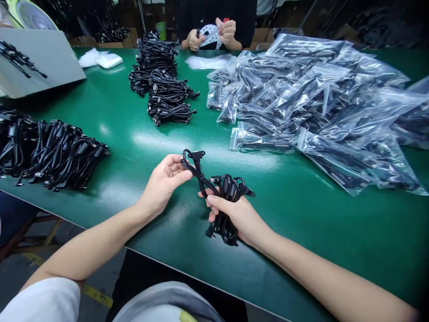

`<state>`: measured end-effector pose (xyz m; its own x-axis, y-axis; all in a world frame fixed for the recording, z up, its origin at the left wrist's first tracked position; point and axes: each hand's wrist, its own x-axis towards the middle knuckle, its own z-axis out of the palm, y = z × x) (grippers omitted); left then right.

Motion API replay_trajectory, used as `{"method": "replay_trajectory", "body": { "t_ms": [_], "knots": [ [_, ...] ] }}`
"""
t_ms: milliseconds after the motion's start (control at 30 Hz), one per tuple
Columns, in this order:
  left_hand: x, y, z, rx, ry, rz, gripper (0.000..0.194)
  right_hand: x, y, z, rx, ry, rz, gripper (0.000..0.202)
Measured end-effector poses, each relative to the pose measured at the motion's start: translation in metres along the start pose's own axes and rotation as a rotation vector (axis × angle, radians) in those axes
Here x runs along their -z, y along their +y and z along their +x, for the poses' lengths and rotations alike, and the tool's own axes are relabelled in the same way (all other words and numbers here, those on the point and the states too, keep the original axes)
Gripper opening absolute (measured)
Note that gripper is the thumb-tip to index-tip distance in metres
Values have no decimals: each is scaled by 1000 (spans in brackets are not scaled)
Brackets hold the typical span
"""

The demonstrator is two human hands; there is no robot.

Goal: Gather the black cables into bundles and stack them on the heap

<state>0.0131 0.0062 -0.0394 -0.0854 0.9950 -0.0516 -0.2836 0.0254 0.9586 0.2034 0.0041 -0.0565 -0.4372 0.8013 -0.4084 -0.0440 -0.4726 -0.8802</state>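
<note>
Right at the near side of the middle cable stack (161, 85), both hands are on the black cables! The right hand (237, 214) has a cable bundle (228, 188), thumb pressed across the top, fingers curled round beneath, a full grip with coils and plugs poking out above and below. In comes the left hand (164, 179), a little further left but also on the near side of the stack: thumb and fingertips nearly together, a light pinch at the looped end of 1 coiled cable (201, 179), whose other end runs into the right hand. That cable's flat connector (197, 154) juts up just beyond the left thumb.

Look to the right of the stack: a great heap of bagged cables (284, 98), clear plastic shining, sprawls over the green table (301, 223). Left of the stack and nearer, a second cable pile (53, 154) lies in a thick row. Left again but further back stands a pale box (50, 58), cables against its side, with folded white sheets (110, 60) between box and stack. Beyond the stack, to its right, a co-worker's 2 hands (228, 31) are busy in front of a dark top.
</note>
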Motion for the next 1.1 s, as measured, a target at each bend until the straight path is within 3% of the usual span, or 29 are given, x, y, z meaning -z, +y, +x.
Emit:
{"method": "replay_trajectory", "body": {
  "t_ms": [167,400,700,867,967,1100],
  "knots": [
    [1,0,0,1,-42,6,27,0,1,-2,3,35,3,26],
    [1,3,1,19,18,-5,36,3,-1,-3,-24,-94,59,27],
    [2,7,0,-26,-125,12,45,1,1,-4,23,-7,-53,27],
    [8,10,0,-98,-76,208,28,-1,-2,-9,30,82,-249,17],
    [9,13,0,-76,-123,163,26,2,2,-11,46,85,-212,29],
    [10,15,1,-32,-207,54,29,6,7,-11,54,-22,-59,44]
  ]
}}
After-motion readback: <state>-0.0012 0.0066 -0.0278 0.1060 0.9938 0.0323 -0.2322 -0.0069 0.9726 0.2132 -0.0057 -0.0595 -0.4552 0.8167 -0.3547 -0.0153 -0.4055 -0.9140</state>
